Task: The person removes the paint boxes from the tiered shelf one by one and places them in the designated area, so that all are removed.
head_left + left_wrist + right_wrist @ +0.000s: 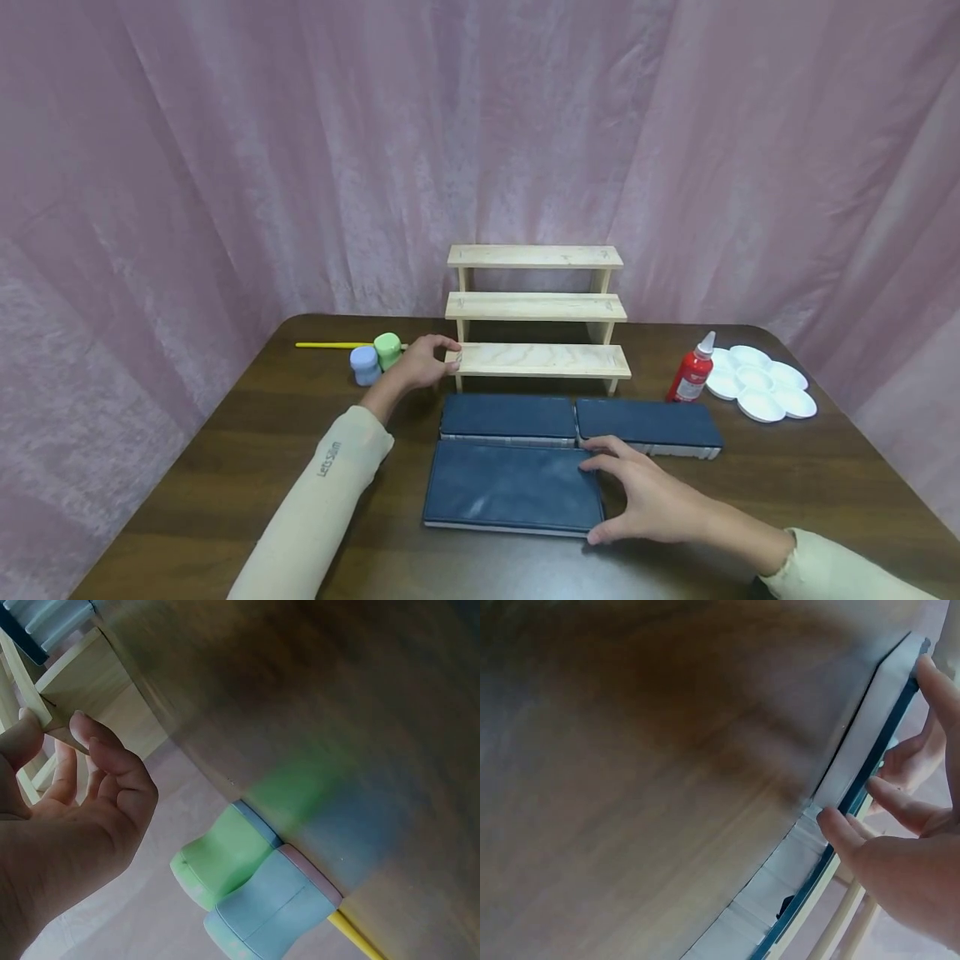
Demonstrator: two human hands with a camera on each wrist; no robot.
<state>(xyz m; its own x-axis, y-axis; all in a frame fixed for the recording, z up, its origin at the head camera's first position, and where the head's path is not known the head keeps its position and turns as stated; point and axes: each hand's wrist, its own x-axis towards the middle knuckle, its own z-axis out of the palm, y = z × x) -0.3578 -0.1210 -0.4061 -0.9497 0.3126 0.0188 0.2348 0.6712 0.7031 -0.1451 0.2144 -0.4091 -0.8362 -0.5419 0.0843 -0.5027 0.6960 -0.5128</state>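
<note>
A pale wooden three-step rack [536, 307] stands at the back of the table. My left hand [423, 360] pinches the left end of its lowest step [540, 360] between thumb and fingers, as the left wrist view also shows. In front lies a flat dark blue case [513, 487] with pale sides. My right hand [652, 496] is spread across that case's right end, its thumb at the near corner and fingertips touching by the far edge. Two more dark blue cases, one left [508, 416] and one right [647, 422], lie side by side behind it.
Left of the rack stand a green waisted block [387, 351] and a blue one [365, 366], near a thin yellow stick [330, 345]. A red bottle [690, 375] with a white nozzle and a white flower-shaped palette [757, 383] are at the right. Pink curtain hangs behind.
</note>
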